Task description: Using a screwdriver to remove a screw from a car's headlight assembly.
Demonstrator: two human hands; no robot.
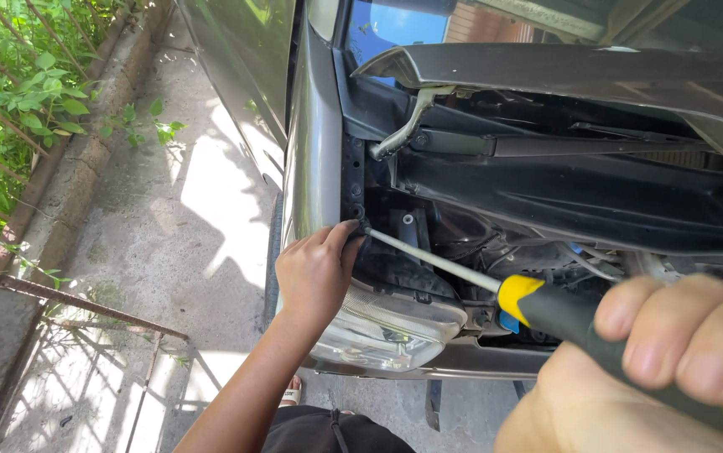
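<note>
My right hand (672, 352) is closed around the black and yellow handle of a long screwdriver (546, 306). Its thin metal shaft runs up and left to a fastener on the inner edge of the car's fender (315, 151). My left hand (318, 270) rests at that spot, fingertips pinching around the screwdriver tip beside the fender. Just below my left hand sits the clear headlight (387, 323). The raised hood (563, 71) hangs over the open engine bay.
A hood hinge (403, 126) and wiper arm (579, 144) lie along the black cowl. Concrete ground (185, 226) runs beside the car, with a rusty metal frame (59, 310) at lower left and green plants (9, 101) behind a brick kerb.
</note>
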